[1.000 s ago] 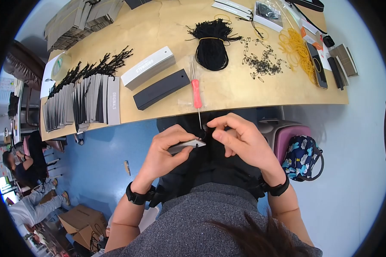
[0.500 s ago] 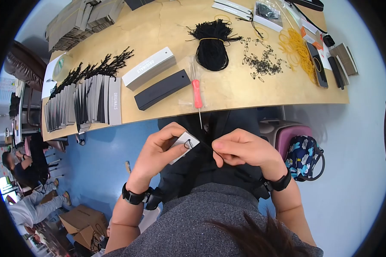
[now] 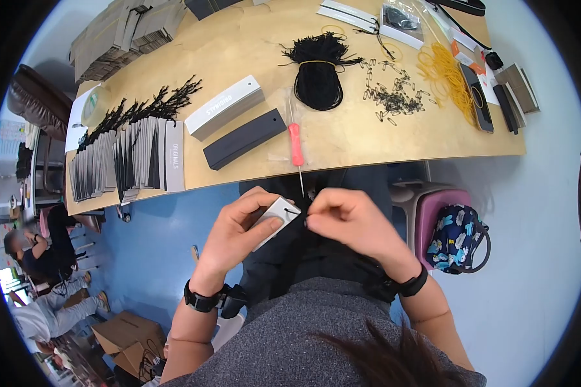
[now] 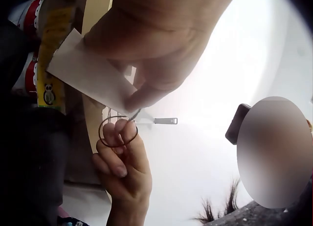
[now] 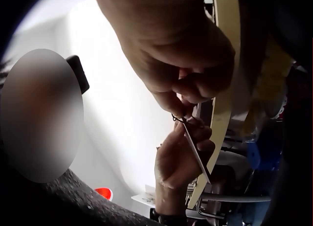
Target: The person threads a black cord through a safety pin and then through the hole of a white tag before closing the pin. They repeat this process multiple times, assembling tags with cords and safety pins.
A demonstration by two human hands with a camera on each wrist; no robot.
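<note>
Right grip (image 3: 355,222) has closed in on the hang tag (image 3: 275,218). Tag sits in my left grip (image 3: 239,226), which pinches it and is nearer; it lies left of my right fingertips, long axis slanting up rightward, corded end toward them. Right grip pinches black cord (image 3: 292,211). Count: one tag, one cord; worktop (image 3: 368,138): one red-handled tool (image 3: 295,145), one cord bundle (image 3: 318,84).

tag (image 3: 280,211) wht | cord (image 4: 100,134) prob. blk | bag (image 3: 455,237) navy w/ pale motifs
</note>
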